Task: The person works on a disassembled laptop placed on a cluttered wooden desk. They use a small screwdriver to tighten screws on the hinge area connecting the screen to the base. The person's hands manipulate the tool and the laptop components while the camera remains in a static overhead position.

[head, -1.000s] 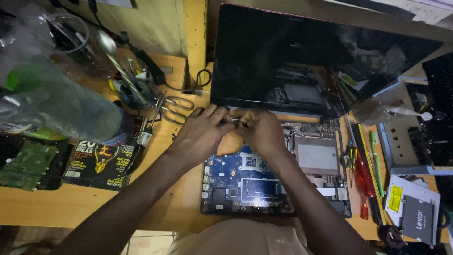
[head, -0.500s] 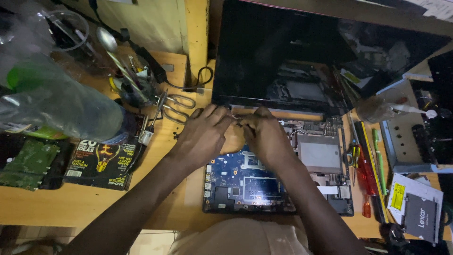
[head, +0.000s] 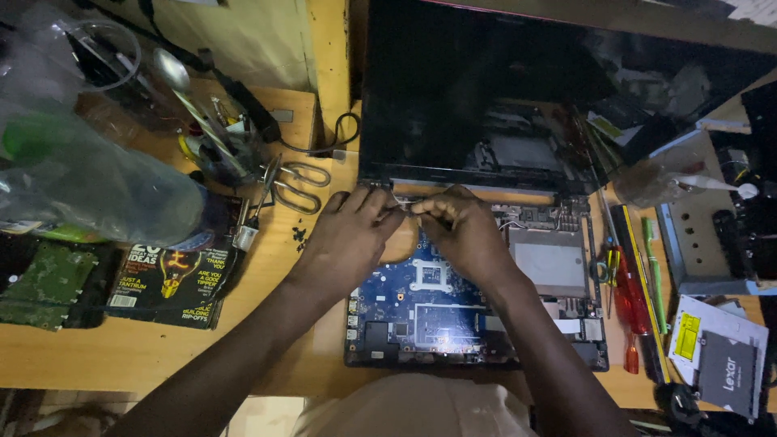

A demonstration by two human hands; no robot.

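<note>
Head view: both hands meet at the hinge edge of an opened laptop, whose blue board lies bare on the wooden desk. The left hand has its fingertips drawn together just under the dark screen. The right hand does the same, and a thin wire runs between the two. It seems pinched by both, but it is too small to tell for sure. What lies under the palms is hidden, and the laptop's near edge is cut off by the person's lap.

At the left, a dark magazine with yellow and white lettering lies flat, partly under a clear plastic bag whose contents are blurred. One green circuit board sits at the far left.

One pair of scissors lies just left of the hands.

At the right, one red screwdriver lies beside the laptop, with a green pen next to it. Near the corner lie a white paper with a yellow sticker and one dark flat drive.
</note>
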